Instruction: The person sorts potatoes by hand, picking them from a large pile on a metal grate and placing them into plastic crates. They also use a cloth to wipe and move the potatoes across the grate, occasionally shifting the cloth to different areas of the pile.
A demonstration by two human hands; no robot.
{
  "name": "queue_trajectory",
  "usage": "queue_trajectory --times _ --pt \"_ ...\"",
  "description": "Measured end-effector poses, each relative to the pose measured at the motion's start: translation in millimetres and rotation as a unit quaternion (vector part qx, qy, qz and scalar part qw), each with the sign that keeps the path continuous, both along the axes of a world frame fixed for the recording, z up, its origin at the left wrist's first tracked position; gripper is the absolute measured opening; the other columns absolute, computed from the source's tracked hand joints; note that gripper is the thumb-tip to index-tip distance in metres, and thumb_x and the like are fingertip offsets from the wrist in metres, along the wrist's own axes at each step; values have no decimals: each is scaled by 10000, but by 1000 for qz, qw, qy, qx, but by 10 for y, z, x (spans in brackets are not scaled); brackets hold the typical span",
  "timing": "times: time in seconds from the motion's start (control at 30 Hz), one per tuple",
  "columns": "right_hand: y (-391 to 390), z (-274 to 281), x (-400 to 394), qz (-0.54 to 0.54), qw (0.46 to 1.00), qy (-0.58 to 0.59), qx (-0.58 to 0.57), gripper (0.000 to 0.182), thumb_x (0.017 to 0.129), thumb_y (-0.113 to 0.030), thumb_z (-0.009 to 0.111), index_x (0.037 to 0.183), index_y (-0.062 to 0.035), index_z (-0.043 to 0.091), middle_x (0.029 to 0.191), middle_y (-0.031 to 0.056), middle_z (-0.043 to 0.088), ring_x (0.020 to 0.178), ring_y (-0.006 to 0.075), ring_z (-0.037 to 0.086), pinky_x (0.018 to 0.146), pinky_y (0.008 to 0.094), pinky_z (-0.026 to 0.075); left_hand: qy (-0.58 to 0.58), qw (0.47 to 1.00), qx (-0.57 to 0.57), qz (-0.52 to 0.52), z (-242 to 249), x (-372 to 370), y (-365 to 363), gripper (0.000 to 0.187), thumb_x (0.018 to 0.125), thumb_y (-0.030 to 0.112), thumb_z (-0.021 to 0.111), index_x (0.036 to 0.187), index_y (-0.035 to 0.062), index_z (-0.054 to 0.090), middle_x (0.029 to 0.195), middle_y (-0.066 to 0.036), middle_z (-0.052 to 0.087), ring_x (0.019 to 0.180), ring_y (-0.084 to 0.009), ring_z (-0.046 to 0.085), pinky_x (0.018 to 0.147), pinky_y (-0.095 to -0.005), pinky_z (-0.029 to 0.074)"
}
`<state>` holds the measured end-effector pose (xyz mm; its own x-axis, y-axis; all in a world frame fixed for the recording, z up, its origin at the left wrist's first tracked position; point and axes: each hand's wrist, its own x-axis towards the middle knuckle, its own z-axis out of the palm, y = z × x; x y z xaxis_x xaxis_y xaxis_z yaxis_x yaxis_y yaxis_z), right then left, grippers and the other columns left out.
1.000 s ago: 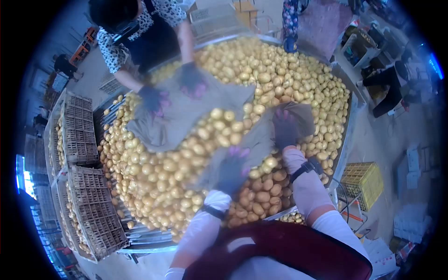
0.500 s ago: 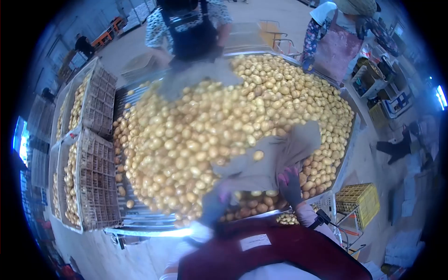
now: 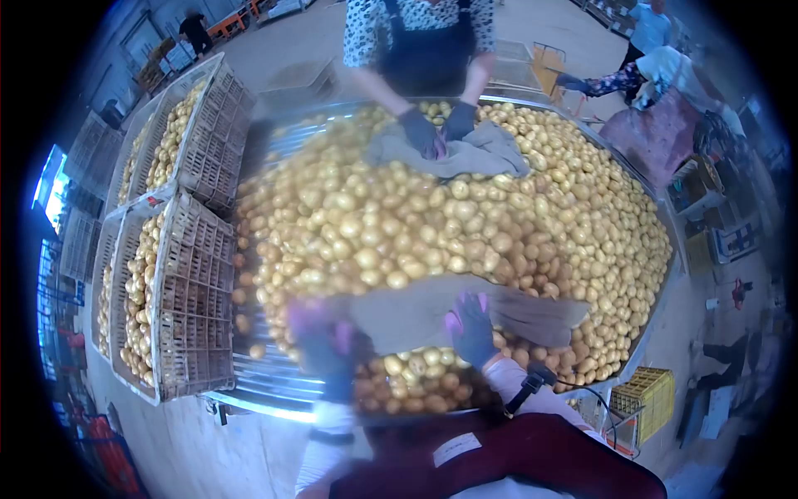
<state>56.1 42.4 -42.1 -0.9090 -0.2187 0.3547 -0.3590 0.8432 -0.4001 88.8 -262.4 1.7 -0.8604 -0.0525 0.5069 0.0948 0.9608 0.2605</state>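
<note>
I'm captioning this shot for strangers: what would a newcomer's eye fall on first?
Probably the broad heap of potatoes in the middle, covering much of the metal table. Next, the grey cloth on its near side, with the blurred left hand and the right hand at it. At the left, slatted plastic crates holding more potatoes stand beside the table.
</note>
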Motion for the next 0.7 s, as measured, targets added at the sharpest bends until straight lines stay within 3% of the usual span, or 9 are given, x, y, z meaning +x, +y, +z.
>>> queue_trajectory --times 0.03,0.07,0.1,0.23,0.3,0.4,0.47,0.6,0.7 --pt "-69 -52 -140 -14 1000 -7 14 494 928 -300 588 1262 61 545 1314 308 536 1232 472 493 1125 599 284 -125 991 -32 -28 -563 92 -53 521 1005 352 522 1454 94 474 1583 -223 303 1473 -454 227 1197 -609 104" --pt "-113 -13 -348 -40 996 75 7 508 930 -329 581 1280 37 546 1328 274 543 1234 438 507 1137 593 267 -130 989 -48 -41 -512 -10 37 520 991 348 520 1452 110 480 1564 -215 334 1457 -454 259 1190 -629 99" --pt "-136 -4 -599 -45 995 -10 -91 510 930 -341 582 1286 24 550 1337 252 547 1242 415 509 1140 589 264 -139 987 -65 -57 -314 -134 198 521 977 343 518 1449 125 487 1545 -206 366 1441 -454 292 1184 -649 95" --pt "-88 111 -1827 -48 988 89 116 519 931 -372 600 1296 -4 562 1312 206 567 1243 341 517 1124 554 306 -174 978 -41 -105 158 -1145 338 499 964 283 524 1445 151 500 1599 -213 285 1471 -496 200 1151 -703 6" --pt "-186 207 -2460 -68 988 115 80 430 929 -351 606 1181 -3 622 1218 199 624 1180 361 558 1125 549 304 -107 992 -28 -62 232 -1753 474 485 976 284 504 1445 160 506 1596 -199 301 1474 -477 212 1155 -695 21" --pt "-297 0 -3239 -82 988 110 68 441 955 -359 556 1209 -7 634 1262 197 627 1212 363 555 1133 536 300 -93 993 -27 -67 38 -2478 459 486 992 285 485 1465 175 488 1590 -175 323 1481 -443 216 1160 -684 54" --pt "-343 -92 -3407 -76 988 105 78 460 961 -374 539 1230 -11 627 1291 201 616 1230 364 547 1139 529 296 -103 991 28 -84 -84 -2778 400 485 998 285 479 1470 174 483 1586 -162 335 1482 -432 223 1169 -668 68" --pt "-346 -231 -3289 -58 976 144 154 485 960 -358 543 1289 -3 583 1316 212 594 1228 373 542 1132 518 309 -63 993 -35 -94 -230 -2773 305 475 994 280 487 1455 163 495 1564 -165 364 1459 -443 262 1182 -637 101" --pt "-378 -14 -2628 21 978 25 206 462 974 -291 521 1310 25 554 1393 238 506 1308 393 459 1142 519 306 -109 984 -54 -127 -236 -2365 177 471 986 277 501 1432 125 511 1516 -164 423 1432 -432 318 1190 -605 146"
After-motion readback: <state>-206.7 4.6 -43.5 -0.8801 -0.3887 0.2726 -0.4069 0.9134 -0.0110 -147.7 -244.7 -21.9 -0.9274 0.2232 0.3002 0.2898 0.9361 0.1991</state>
